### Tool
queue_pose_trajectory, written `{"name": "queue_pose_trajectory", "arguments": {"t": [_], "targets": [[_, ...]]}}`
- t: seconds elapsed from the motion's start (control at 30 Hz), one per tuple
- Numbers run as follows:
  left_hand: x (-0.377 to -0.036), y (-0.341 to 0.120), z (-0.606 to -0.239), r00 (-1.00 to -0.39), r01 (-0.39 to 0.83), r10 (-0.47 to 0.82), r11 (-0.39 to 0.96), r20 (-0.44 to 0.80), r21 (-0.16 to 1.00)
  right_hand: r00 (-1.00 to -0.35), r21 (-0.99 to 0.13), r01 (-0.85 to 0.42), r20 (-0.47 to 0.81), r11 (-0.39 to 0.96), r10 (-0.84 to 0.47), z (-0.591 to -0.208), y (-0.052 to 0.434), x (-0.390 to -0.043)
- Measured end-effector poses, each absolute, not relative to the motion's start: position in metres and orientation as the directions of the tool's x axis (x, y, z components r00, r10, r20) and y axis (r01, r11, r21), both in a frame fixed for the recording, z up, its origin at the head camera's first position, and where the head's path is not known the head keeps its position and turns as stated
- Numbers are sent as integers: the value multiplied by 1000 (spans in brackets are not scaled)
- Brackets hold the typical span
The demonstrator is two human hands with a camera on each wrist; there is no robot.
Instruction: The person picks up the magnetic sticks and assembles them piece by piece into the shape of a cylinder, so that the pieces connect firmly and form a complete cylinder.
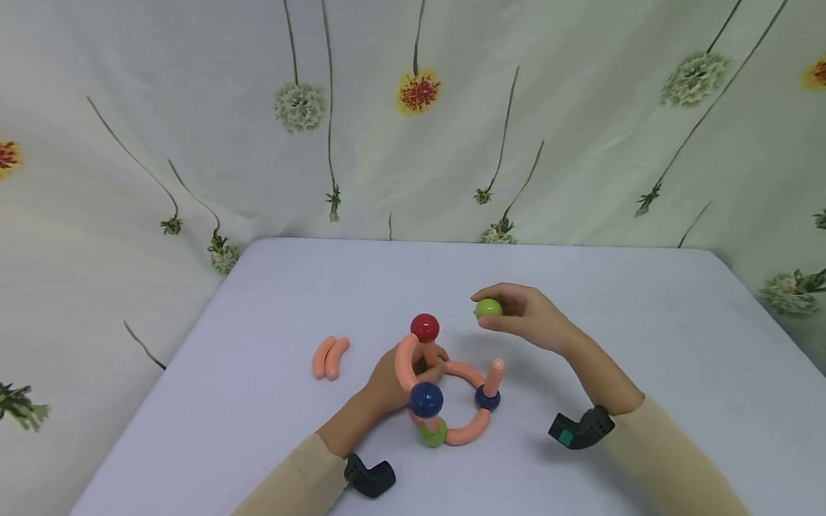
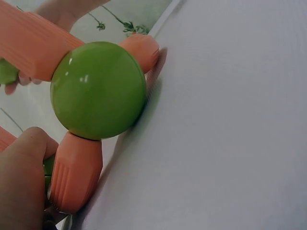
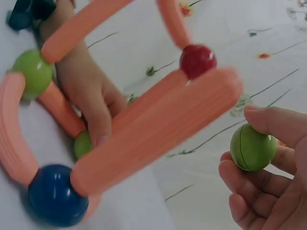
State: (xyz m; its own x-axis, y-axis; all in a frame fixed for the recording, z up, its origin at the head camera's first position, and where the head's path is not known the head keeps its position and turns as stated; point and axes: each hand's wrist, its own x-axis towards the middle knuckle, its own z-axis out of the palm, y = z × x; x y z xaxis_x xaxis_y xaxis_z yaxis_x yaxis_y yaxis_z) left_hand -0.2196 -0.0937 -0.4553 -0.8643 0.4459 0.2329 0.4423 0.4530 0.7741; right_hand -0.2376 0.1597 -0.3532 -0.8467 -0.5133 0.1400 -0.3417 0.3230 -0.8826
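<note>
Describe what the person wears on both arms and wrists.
Both arms wear long beige sleeves reaching almost to the wrists. The left wrist carries a small black angular camera mount. The right wrist carries a similar black mount with a small teal patch. The left hand and right hand are bare.

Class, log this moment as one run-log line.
left hand: steadies rod-and-ball frame | right hand: pinches green ball above table | spare rods: aside

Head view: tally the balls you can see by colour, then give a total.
Green balls: 2
Blue balls: 2
Red ball: 1
Total: 5
</note>
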Motion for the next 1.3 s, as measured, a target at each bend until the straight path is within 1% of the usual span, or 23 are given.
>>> {"name": "queue_pose_trajectory", "arguments": {"t": [0.07,0.13,0.3,0.4,0.53,0.6,0.7,0.83,1.0,1.17,1.3], "targets": [[-220,-94,-455,-863,445,448,451,234,774,-826,-888,-374,188,268,-531,-348,164,-225],[-220,-94,-455,-862,447,449,453,235,771,-792,-872,-430,241,232,-560,-344,168,-215],[-219,-93,-456,-858,459,450,456,248,762,-720,-809,-542,309,226,-621,-335,176,-197],[-220,-93,-457,-853,471,454,458,258,754,-698,-773,-590,341,236,-630,-332,178,-192],[-221,-92,-456,-847,487,459,468,268,737,-655,-748,-640,411,176,-634,-332,180,-191],[-221,-91,-454,-844,497,458,474,279,727,-639,-750,-643,414,156,-649,-333,179,-192],[-220,-91,-452,-841,506,457,474,290,721,-641,-773,-608,343,181,-687,-338,176,-193],[-219,-91,-452,-846,494,460,490,268,719,-660,-797,-556,250,236,-709,-341,174,-193],[-220,-91,-454,-859,472,452,511,242,718,-664,-802,-554,264,224,-699,-342,176,-193],[-219,-93,-453,-888,411,417,531,193,741,-673,-806,-547,261,228,-692,-341,176,-195],[-219,-93,-454,-878,434,430,526,212,731,-680,-795,-555,261,247,-685,-342,175,-195]]}}
